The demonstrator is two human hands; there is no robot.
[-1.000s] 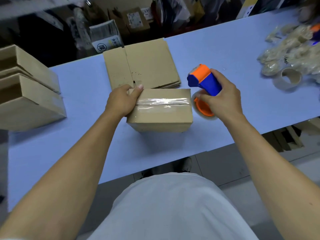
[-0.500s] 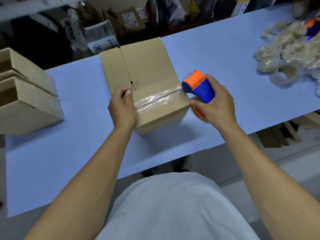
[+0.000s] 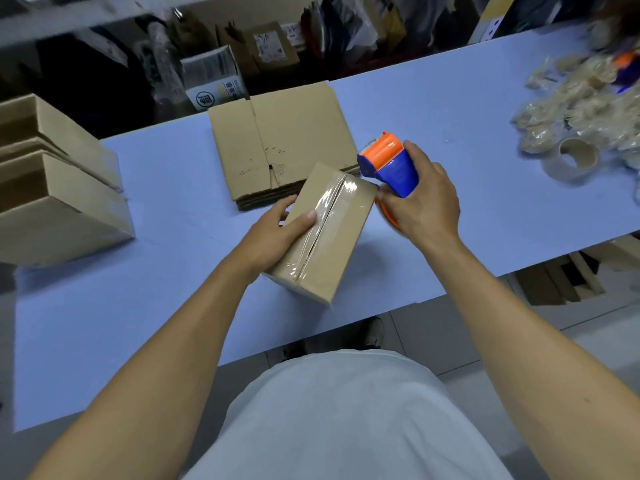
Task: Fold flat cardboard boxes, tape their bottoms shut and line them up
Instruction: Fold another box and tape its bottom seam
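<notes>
Centre of frame: the taped box (image 3: 325, 233), square to the table edge a second earlier, now lies turned diagonally. The left hand (image 3: 273, 233) clasps its left side, thumb on top; the right hand (image 3: 420, 202) grips the tape dispenser (image 3: 388, 164) at the far corner. The seam appears sealed; the box seems ready to join the finished boxes (image 3: 59, 181), upper left.

The desk (image 3: 450, 109) is a plain pale blue. The box (image 3: 346, 233) is plain brown cardboard with a glossy clear tape strip (image 3: 329, 216) down its seam. The flat cardboard stack (image 3: 277, 133) and the two folded boxes (image 3: 69, 209) are the same brown. The tape dispenser (image 3: 389, 164) is orange above, blue below. The shirt (image 3: 346, 420) is white.
</notes>
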